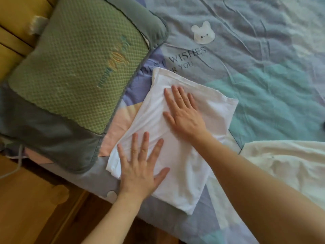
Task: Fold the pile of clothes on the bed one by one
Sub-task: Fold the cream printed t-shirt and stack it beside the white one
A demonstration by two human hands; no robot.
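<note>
Bed (263, 71): quilted cover, pastel patches, bear print and "BEST WISHES" lettering; soft, rumpled, gives under pressure, so poor backing for sharp creases. Edge of bed runs along lower left, wood floor (35, 208) below, wooden headboard (15, 23) at upper left.

Pillow (73, 64): green textured, grey border, lies just beside the shirt on its left.

Shirt (184, 173): white, already folded to a rough rectangle, lying flat on the cover near the bed edge, long axis diagonal. Looks thin, light, limp; probably cotton knit, no stiffness, should hold a fold only if pressed. Likely slides a bit on the cover, so pin one end while moving the other. Best hold: pinch at corners or along a folded edge, not mid-panel. Nothing fragile.

Cream garment (281, 164): unfolded, crumpled, at right, near the shirt; likely next in the pile. Rest of pile out of view.

Right hand (182, 113): flat on upper half of shirt, fingers straight and spread, pressing, gripping nothing.

Left hand (140, 169): flat on lower left of shirt near the bed edge, fingers splayed, pressing, gripping nothing.

Looks like smoothing out the finished fold.
</note>
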